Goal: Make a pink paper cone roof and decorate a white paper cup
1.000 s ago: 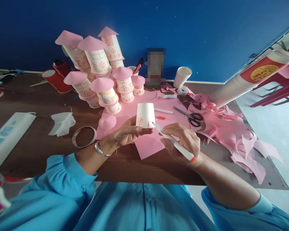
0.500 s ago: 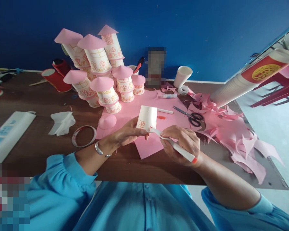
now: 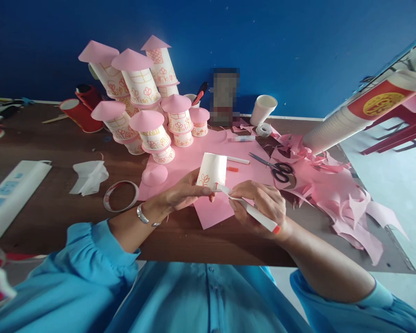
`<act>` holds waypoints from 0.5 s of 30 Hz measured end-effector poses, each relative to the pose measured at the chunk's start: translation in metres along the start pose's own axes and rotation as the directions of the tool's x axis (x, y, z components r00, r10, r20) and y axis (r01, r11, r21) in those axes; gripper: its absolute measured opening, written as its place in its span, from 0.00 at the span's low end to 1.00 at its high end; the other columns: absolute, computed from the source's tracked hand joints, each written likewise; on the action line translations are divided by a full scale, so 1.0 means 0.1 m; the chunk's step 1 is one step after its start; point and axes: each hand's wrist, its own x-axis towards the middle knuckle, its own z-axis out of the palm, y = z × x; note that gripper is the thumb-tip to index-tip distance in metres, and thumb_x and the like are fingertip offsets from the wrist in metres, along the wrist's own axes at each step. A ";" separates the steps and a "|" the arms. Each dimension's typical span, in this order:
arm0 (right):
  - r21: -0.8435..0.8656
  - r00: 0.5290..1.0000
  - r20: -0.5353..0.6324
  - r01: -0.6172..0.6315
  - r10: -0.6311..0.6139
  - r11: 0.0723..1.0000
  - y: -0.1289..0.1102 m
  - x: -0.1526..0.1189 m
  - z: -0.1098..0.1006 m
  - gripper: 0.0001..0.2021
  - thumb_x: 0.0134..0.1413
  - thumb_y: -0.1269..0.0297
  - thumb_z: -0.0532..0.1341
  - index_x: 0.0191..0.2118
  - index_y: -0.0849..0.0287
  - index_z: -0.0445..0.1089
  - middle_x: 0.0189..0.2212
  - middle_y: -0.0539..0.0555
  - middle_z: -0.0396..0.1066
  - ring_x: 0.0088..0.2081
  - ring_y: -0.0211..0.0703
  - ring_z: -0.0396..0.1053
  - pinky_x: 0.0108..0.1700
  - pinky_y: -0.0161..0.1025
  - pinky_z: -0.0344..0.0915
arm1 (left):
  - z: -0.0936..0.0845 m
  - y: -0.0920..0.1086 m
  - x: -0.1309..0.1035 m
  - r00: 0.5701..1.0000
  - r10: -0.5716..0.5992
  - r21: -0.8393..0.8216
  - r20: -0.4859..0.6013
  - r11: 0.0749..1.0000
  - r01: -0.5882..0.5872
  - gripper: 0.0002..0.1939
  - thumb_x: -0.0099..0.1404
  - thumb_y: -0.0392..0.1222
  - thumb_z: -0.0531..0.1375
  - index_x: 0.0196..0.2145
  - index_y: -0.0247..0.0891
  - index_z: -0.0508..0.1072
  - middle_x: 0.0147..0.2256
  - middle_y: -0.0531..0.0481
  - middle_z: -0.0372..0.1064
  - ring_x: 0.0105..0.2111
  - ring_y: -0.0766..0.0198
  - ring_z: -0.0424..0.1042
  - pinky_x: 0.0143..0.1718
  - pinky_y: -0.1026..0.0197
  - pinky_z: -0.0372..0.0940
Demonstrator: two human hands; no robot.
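Note:
My left hand [image 3: 189, 188] grips a white paper cup [image 3: 212, 169] that has a small orange flower drawn near one rim. In my right hand [image 3: 260, 203] is a white marker [image 3: 260, 218] with an orange end, its tip at the cup's lower edge beside a short red stroke. Under both hands lies a pink paper sheet [image 3: 215, 212]. On it, just past the cup, are a white pen [image 3: 238, 160] and an orange marker cap [image 3: 232, 169]. Black-handled scissors [image 3: 280, 171] lie to the right.
Cup towers with pink cone roofs [image 3: 147, 121] stand at the back left. Pink scraps [image 3: 333, 185] and a long stack of cups [image 3: 353, 115] occupy the right. A tape roll [image 3: 106, 199], crumpled tissue [image 3: 89, 176], a lone cup [image 3: 263, 110] and a glue stick [image 3: 243, 138] are also on the table.
My right hand and the marker have shifted slightly left, and the red stroke on the cup looks a little different. My left hand and the cup stay nearly still.

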 end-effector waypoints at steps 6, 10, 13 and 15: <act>-0.028 1.000 -0.019 -0.002 0.001 1.000 0.01 0.00 0.01 0.06 0.64 0.75 0.62 0.42 0.56 0.70 0.28 0.49 0.78 0.28 0.38 0.78 0.31 0.35 0.75 | -0.01 -0.02 0.01 1.000 0.002 -0.022 0.007 1.000 -0.002 0.12 0.64 0.39 0.69 0.45 0.36 0.75 0.37 0.47 0.74 0.36 0.63 0.73 0.38 0.60 0.69; -0.028 1.000 -0.024 -0.010 0.010 1.000 0.02 0.00 0.01 0.07 0.63 0.76 0.62 0.42 0.57 0.69 0.29 0.50 0.79 0.28 0.38 0.77 0.31 0.34 0.75 | -0.03 -0.04 0.02 1.000 0.006 -0.039 0.012 0.999 -0.005 0.12 0.64 0.38 0.70 0.44 0.37 0.76 0.38 0.48 0.74 0.36 0.64 0.73 0.38 0.62 0.68; -0.034 1.000 -0.017 -0.023 0.022 0.999 0.01 -0.01 0.00 0.07 0.63 0.76 0.62 0.42 0.57 0.69 0.29 0.50 0.78 0.27 0.37 0.77 0.31 0.34 0.74 | -0.03 -0.04 0.02 1.000 0.004 -0.045 0.008 0.999 -0.004 0.13 0.63 0.39 0.70 0.44 0.37 0.76 0.37 0.48 0.74 0.35 0.63 0.73 0.37 0.62 0.69; -0.033 1.000 -0.012 -0.026 0.026 0.999 0.01 -0.01 0.00 0.07 0.63 0.76 0.61 0.42 0.56 0.69 0.29 0.49 0.78 0.27 0.37 0.77 0.30 0.34 0.73 | -0.02 -0.03 0.02 1.000 -0.002 -0.047 0.000 0.999 0.002 0.13 0.63 0.39 0.71 0.44 0.37 0.77 0.37 0.48 0.74 0.35 0.63 0.73 0.37 0.62 0.69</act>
